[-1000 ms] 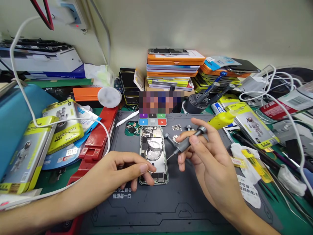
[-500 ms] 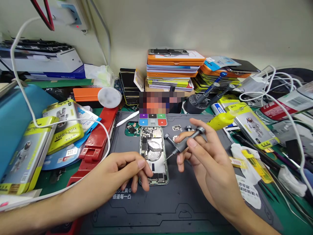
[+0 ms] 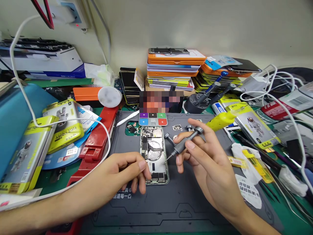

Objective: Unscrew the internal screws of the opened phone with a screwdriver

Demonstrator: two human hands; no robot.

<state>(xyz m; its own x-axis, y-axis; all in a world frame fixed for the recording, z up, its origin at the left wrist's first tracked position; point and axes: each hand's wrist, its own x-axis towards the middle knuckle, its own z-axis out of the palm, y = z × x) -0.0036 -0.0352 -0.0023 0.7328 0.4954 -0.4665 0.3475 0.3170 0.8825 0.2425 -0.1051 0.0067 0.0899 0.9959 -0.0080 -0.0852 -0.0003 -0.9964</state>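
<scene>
An opened phone, its inner parts exposed, lies lengthwise on the grey work mat. Over its lower left edge hangs my left hand, fingers loosely bent and apart, holding nothing I can see. My right hand grips a dark grey precision screwdriver between thumb and fingers, one finger at its cap. The thin tip slants down left above the phone's right side; whether it touches is unclear. Behind those fingers, further grey round-capped tools show in part. Small metal parts lie just beyond.
Left stand yellow battery boxes and a red clamp-like tool, with a white cable looping over. A screwdriver holder and stacked orange cases line the back. A yellow bottle is beyond my right hand.
The screwdriver and right hand have shifted very slightly left and down. My left hand stays almost where it was, its fingertips slightly drawn in.
</scene>
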